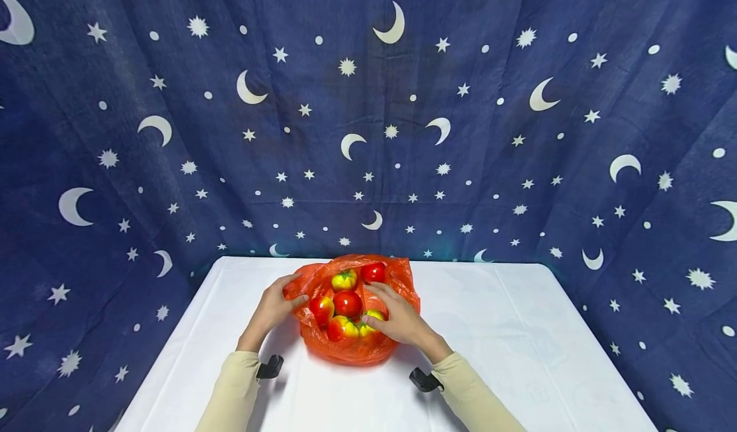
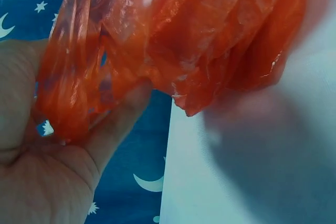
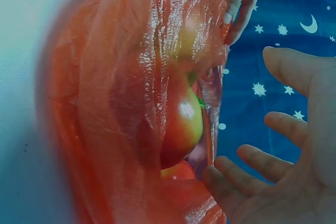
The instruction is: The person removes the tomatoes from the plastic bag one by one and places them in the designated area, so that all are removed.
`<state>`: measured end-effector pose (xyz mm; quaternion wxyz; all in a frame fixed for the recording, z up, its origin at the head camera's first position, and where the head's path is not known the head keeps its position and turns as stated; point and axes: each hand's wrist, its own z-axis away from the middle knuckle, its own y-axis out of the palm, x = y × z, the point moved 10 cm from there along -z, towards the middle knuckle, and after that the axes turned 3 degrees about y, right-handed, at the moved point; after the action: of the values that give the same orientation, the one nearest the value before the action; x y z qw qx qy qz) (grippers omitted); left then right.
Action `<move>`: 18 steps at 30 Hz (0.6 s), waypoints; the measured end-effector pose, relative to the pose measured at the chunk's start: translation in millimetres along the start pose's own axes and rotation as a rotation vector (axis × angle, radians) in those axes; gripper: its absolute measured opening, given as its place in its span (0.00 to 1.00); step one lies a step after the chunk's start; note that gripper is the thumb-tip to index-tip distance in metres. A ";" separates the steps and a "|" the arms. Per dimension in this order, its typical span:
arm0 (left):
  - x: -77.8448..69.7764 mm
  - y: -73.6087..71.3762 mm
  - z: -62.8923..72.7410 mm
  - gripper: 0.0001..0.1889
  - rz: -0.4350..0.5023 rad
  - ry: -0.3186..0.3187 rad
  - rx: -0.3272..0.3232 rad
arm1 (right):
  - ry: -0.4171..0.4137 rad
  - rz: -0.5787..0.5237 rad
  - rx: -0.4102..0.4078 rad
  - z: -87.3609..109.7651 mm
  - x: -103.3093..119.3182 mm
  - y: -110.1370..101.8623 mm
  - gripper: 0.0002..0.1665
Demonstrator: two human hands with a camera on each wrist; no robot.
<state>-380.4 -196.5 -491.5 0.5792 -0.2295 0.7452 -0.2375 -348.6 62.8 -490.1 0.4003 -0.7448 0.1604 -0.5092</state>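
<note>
A thin red plastic bag (image 1: 352, 353) sits with its mouth open at the far middle of the table. Inside lie several shiny fruits, among them a red one (image 1: 348, 304) at the centre and a yellow tomato-like one (image 1: 344, 280) with a green leafy top. My left hand (image 1: 274, 306) holds the left edge of the bag, and the left wrist view has the crinkled film (image 2: 178, 35) between thumb and fingers. Over the bag's right side my right hand (image 1: 400, 317) is spread, fingers apart, partly covering a yellow fruit (image 1: 373, 320).
A white cloth covers the table (image 1: 489, 342). Behind and beside it hangs a dark blue curtain (image 1: 322, 157) with moons and stars. Black straps (image 1: 425, 381) sit at both wrists, next to beige sleeves (image 1: 469, 387).
</note>
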 end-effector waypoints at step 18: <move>6.3 6.3 1.2 0.41 0.016 0.025 0.034 | 0.044 -0.005 0.060 2.9 -9.9 14.1 0.41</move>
<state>-381.0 -195.6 -500.4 0.5756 -0.2108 0.7499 -0.2486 -347.9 61.6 -507.5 0.4177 -0.7215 0.1519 -0.5309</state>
